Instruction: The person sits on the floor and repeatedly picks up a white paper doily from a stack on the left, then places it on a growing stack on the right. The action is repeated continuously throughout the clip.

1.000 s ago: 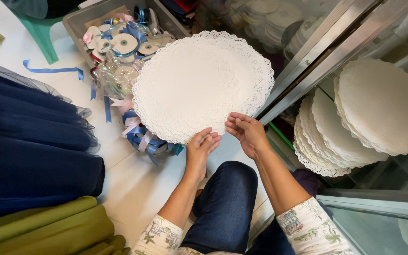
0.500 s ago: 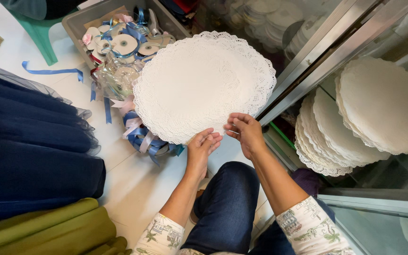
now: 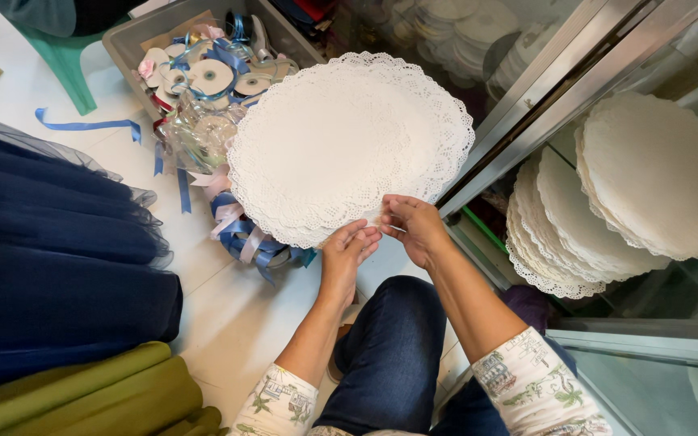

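Both hands, left hand and right hand, pinch the near edge of a white lace doily, held flat above the ribbon bin. More doilies sit stacked right of it, inside the glass cabinet.

A stack of large round white paper doilies, their lacy scalloped edges fanned slightly out of line, was held nearly flat above the pale tiled floor, pinched at its near rim by the left hand and right hand.
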